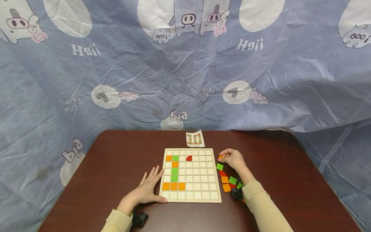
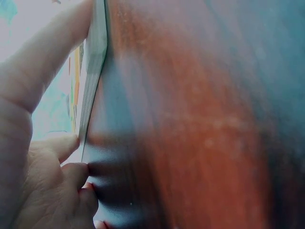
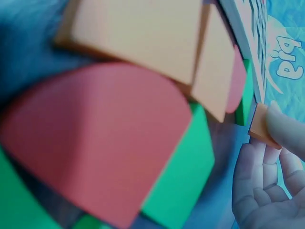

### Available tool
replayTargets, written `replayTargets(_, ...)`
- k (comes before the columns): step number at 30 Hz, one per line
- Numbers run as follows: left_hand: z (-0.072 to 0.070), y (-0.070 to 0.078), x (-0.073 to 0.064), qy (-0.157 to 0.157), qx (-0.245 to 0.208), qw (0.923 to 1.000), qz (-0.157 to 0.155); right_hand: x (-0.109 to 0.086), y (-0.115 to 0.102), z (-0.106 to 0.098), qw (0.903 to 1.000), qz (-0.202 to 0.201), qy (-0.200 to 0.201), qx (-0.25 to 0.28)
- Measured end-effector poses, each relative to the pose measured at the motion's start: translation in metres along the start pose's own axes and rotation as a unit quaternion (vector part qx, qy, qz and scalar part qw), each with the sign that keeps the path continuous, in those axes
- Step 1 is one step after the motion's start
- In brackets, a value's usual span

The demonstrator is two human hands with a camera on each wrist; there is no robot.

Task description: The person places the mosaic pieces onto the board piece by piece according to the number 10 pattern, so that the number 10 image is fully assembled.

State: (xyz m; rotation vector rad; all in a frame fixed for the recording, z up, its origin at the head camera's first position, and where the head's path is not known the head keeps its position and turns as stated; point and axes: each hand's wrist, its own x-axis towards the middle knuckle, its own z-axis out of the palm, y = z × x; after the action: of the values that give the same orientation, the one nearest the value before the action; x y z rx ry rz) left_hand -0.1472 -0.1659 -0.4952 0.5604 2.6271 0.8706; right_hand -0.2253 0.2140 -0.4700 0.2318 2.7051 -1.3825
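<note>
A pale wooden grid board (image 1: 200, 195) lies on the dark table, with orange and green square tiles and one red quarter-circle tile (image 1: 189, 158) in some cells. My left hand (image 1: 146, 188) rests at the board's left edge, thumb at the near corner and fingers spread along the side. Just off the board's upper right side, my right hand (image 1: 234, 159) pinches an orange square tile (image 3: 262, 125) between thumb and fingers. Below that hand lie loose tiles, among them a green square (image 1: 220, 166) and a red quarter-circle (image 3: 95, 138).
Behind the board lies a small creased pattern card (image 1: 195, 139) with a coloured grid. The brown table (image 1: 121, 148) ends at a blue patterned cloth (image 1: 162, 83) at the back. Loose tiles sit partly under the right wrist's black camera (image 1: 236, 194).
</note>
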Motion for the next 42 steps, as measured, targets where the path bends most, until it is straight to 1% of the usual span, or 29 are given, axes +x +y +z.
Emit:
replayTargets(5,-0.001,0.0,-0.002,0.002,-0.002,1.0,0.0,0.003,-0.008,0.004,0.999,-0.013,0.011,0.041)
replayTargets(10,-0.003,0.002,-0.003,-0.001,-0.006,1.0,0.002,0.006,-0.019,0.017,0.997,-0.021,0.001,0.075)
replayTargets(20,-0.002,0.001,-0.003,-0.003,-0.006,1.0,0.003,0.007,-0.041,0.043,0.9966,-0.012,-0.013,0.08)
replayTargets(23,-0.002,0.0,-0.002,-0.004,-0.004,1.0,0.002,0.006,-0.047,0.049,0.9962,-0.015,-0.019,0.084)
replayTargets(29,-0.002,-0.001,-0.001,-0.006,-0.004,1.0,0.002,0.006,-0.053,0.06,0.997,-0.028,-0.025,0.068)
replayTargets(33,-0.001,-0.002,0.0,-0.005,-0.004,1.0,0.002,0.008,-0.054,0.068,0.9978,-0.042,-0.026,0.045)
replayTargets(38,-0.001,-0.001,0.0,-0.002,-0.002,1.0,0.001,0.01,-0.054,0.073,0.9977,-0.062,-0.024,0.012)
replayTargets(42,-0.002,-0.001,-0.001,-0.002,0.0,1.0,0.001,0.011,-0.055,0.076,0.997,-0.073,-0.024,0.0)
